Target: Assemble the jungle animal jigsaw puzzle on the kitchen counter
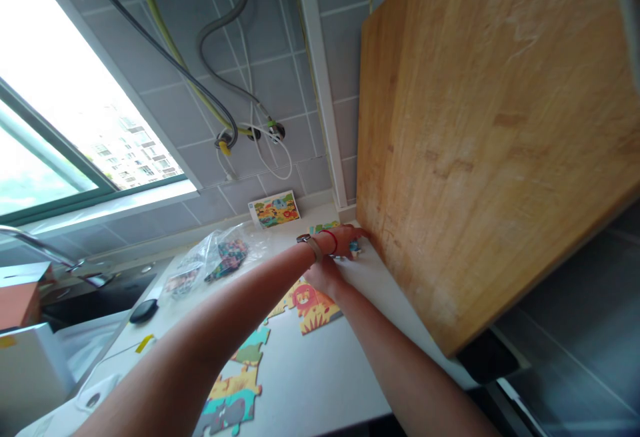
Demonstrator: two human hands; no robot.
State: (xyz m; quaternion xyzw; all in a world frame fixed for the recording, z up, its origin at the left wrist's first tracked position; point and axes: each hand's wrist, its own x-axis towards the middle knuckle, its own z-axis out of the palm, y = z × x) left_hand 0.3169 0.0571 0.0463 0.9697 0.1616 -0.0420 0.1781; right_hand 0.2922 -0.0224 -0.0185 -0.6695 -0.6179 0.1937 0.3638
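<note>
My left hand [346, 239], with a watch [310, 245] and a red cord on the wrist, reaches across to the far right of the white counter. Its fingers are spread over small puzzle pieces [355, 247] beside the wooden board; I see no firm grip. My right hand [323, 275] lies just under the left wrist, its fingers hidden behind that arm. Close below it is a joined puzzle section with a red lion [306, 298]. More joined pieces with a grey animal [233, 413] run along the counter, partly covered by my left forearm.
A large wooden board [475, 143] leans at the right. Against the wall stands a picture card [275, 209]. A clear plastic bag [225, 257] with pieces lies left, near a black oval object [143, 311]. The sink [100, 297] and a window are farther left.
</note>
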